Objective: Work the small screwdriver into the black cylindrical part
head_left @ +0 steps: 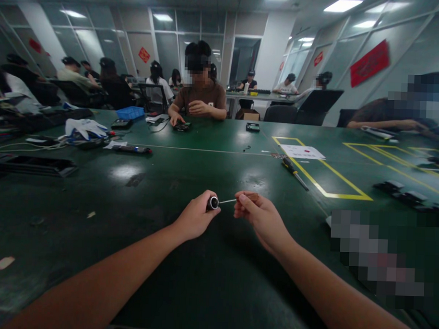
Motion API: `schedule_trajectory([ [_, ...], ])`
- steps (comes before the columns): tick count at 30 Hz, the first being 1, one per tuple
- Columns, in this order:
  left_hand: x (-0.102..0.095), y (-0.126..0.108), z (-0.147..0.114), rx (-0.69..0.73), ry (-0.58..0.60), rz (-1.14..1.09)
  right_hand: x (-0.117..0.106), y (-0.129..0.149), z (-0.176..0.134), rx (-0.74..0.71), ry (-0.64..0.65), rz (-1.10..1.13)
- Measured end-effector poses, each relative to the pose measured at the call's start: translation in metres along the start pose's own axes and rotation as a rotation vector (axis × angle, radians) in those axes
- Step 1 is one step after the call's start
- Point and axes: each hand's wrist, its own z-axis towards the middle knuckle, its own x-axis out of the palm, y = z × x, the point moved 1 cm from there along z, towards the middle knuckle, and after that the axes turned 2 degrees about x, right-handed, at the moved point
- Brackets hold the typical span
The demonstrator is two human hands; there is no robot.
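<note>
In my left hand [195, 217], the fingers are wrapped round a small black cylinder [213, 203] whose round end, with a pale ring, faces me; its exact kind does not show. A thin whitish cord or rod [228, 201] runs from it to my right hand [257, 211]. There the thumb and fingertips pinch its far end, and the fingers hide how it ends. Both hands are just above the green tabletop [147, 267], a short gap apart. Beyond my right hand lies a yellow-and-black screwdriver [294, 173], which neither hand touches.
A white sheet [302, 152] lies by yellow tape outlines [348, 197]. White gloves [86, 130], a blue basket [130, 113] and a dark pen-like tool [131, 150] are at left. Black parts [405, 194] lie at right. A person [200, 94] handles a dark device opposite.
</note>
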Motion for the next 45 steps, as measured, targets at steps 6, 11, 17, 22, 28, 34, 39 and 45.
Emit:
schedule_trajectory([
  [6, 0.001, 0.003, 0.0, -0.003, -0.024, 0.031, 0.0, 0.002, 0.001, -0.018, -0.038, 0.028],
  [11, 0.001, 0.005, 0.0, -0.016, -0.039, 0.028, -0.007, 0.01, -0.006, -0.265, -0.13, -0.163],
  [17, 0.001, 0.006, 0.0, -0.015, -0.041, 0.074, 0.0, 0.019, -0.023, -0.465, 0.059, -0.601],
  [22, 0.0, 0.005, 0.0, 0.013, -0.069, 0.073, 0.007, 0.021, -0.028, -0.628, 0.282, -0.871],
  [28, -0.001, 0.005, 0.001, -0.033, -0.096, 0.095, 0.009, 0.019, -0.027, -0.661, 0.314, -0.933],
  [34, -0.004, 0.005, 0.001, -0.072, -0.104, 0.12, 0.007, 0.017, -0.026, -0.686, 0.23, -0.936],
  [39, -0.006, 0.004, 0.001, -0.068, -0.141, 0.15, 0.004, 0.019, -0.024, -0.668, 0.109, -0.942],
  [45, -0.009, 0.002, 0.0, -0.023, -0.121, 0.192, -0.005, 0.025, -0.02, -0.678, -0.145, -0.885],
])
